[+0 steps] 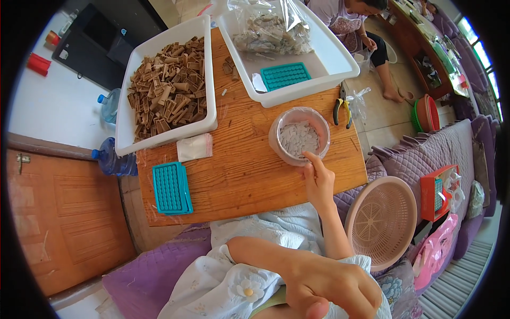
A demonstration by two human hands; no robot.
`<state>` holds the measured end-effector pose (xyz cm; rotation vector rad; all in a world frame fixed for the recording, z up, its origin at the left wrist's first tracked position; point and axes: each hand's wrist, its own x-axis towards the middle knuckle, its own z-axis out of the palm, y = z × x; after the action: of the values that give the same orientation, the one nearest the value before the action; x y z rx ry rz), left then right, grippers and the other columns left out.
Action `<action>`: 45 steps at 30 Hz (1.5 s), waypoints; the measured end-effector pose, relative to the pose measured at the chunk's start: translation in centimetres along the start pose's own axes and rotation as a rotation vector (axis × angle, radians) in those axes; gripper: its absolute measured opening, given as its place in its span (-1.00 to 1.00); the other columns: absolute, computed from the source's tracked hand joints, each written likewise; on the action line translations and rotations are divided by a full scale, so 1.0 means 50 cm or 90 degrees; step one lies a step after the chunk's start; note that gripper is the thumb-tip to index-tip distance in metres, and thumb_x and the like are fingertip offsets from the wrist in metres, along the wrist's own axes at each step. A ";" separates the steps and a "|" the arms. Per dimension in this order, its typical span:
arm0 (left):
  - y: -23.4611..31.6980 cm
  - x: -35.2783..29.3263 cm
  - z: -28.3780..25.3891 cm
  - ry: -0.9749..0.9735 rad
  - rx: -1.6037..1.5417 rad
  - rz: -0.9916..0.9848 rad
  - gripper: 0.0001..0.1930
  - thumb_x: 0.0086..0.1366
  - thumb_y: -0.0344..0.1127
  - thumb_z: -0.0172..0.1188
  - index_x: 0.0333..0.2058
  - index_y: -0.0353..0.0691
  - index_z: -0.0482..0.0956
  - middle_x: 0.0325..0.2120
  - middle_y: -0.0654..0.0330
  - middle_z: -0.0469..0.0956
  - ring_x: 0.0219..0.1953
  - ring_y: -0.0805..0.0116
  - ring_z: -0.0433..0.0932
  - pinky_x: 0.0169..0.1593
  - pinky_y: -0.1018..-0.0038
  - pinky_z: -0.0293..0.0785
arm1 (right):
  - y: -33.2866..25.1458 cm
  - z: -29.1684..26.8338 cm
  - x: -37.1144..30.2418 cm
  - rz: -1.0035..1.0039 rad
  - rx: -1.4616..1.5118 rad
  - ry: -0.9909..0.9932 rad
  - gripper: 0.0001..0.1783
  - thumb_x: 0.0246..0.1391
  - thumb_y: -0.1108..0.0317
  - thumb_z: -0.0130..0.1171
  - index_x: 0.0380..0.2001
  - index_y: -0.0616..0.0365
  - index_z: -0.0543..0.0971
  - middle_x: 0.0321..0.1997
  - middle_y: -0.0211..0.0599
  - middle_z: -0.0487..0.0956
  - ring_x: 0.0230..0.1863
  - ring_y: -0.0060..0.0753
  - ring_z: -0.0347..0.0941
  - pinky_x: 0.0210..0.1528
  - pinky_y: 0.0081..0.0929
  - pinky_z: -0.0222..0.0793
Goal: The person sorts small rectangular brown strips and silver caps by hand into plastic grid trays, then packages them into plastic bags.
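Observation:
On the wooden table stands a round translucent pink plastic tub [273,139] with many small flat grey-white pieces [299,139] inside. My right hand [320,183] is at its near rim: the index finger reaches over the edge, the thumb is outside, and the other fingers are curled. My left arm crosses in front of my body, so my left hand [334,290] is low on the right beside my right sleeve. Its fingers bend downward and their tips are hidden; I see nothing in it. Pliers [343,109] with yellow-and-black handles lie right of the tub.
A white bin [211,101] full of brown pieces [170,87] stands at the left. Another white bin [340,74] contains a clear bag and a teal tray [286,76]. Stacked teal trays [171,187] and a folded cloth [195,147] lie nearer. A beige basket [383,220] is on the sofa; another person sits beyond.

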<state>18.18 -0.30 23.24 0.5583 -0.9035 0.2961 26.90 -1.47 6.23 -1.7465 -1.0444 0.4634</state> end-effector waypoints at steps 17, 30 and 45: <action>-0.015 0.028 -0.038 0.159 -0.046 0.183 -0.17 0.25 0.29 -0.48 -0.30 -0.51 0.44 -0.50 0.00 0.46 -0.53 0.22 0.45 -0.43 0.51 0.44 | 0.035 -0.012 -0.019 -0.024 0.127 0.200 -0.84 0.06 0.58 -0.05 -0.31 0.30 0.51 -0.60 -0.33 0.49 -0.60 -0.63 0.44 -0.55 -0.72 0.30; -0.033 0.024 0.002 -0.013 -0.137 -0.066 -0.09 0.13 0.45 -0.42 -0.30 -0.49 0.43 -0.46 0.03 0.43 -0.46 0.25 0.44 -0.41 0.47 0.36 | 0.041 -0.025 -0.062 -0.038 0.115 0.221 -0.82 0.14 0.53 -0.13 -0.30 0.34 0.48 -0.64 -0.39 0.43 -0.61 -0.68 0.35 -0.54 -0.76 0.26; -0.029 -0.011 0.031 -0.044 -0.153 -0.134 -0.23 0.20 0.31 -0.22 -0.26 -0.47 0.47 -0.39 0.05 0.49 -0.40 0.24 0.48 -0.33 0.42 0.40 | 0.039 -0.020 -0.088 -0.039 0.104 0.215 -0.83 0.14 0.52 -0.12 -0.30 0.33 0.48 -0.66 -0.39 0.41 -0.62 -0.69 0.33 -0.55 -0.76 0.24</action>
<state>17.52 -2.40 23.07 0.4380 -0.9232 -0.0227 26.04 -5.85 4.18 -1.5761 -0.7933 0.1990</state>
